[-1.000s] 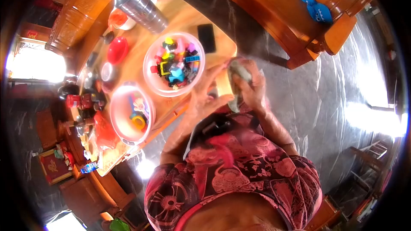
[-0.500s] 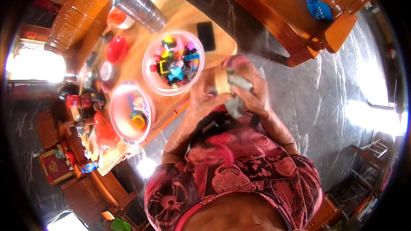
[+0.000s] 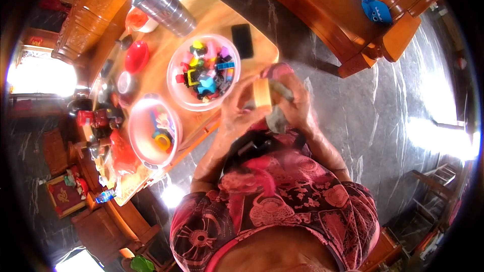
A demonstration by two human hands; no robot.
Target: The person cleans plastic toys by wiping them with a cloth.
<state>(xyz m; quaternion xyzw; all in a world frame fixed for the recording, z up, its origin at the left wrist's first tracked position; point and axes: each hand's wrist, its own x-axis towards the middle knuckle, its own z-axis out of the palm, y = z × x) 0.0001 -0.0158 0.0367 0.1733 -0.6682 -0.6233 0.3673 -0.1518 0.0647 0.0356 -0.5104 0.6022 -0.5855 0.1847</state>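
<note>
My left hand is wrapped round a yellow-orange block, held upright above my lap. A crumpled grey-green cloth is bunched in my right hand and lies against the block's right side. Part of the cloth hangs below my fingers. Left of my hands, on the wooden table, a clear round tub holds many coloured toy pieces. A second pinkish tub beside it contains a yellow ring and a few other toys.
A black phone lies near the table's right corner. Farther back are a silver tumbler, a red bowl and a red bag. A wooden bench with a blue shark-like toy stands across the floor.
The cloth in my right hand has shifted against the block, and the block's yellow face shows more squarely than half a second ago. Both hands keep their hold.
</note>
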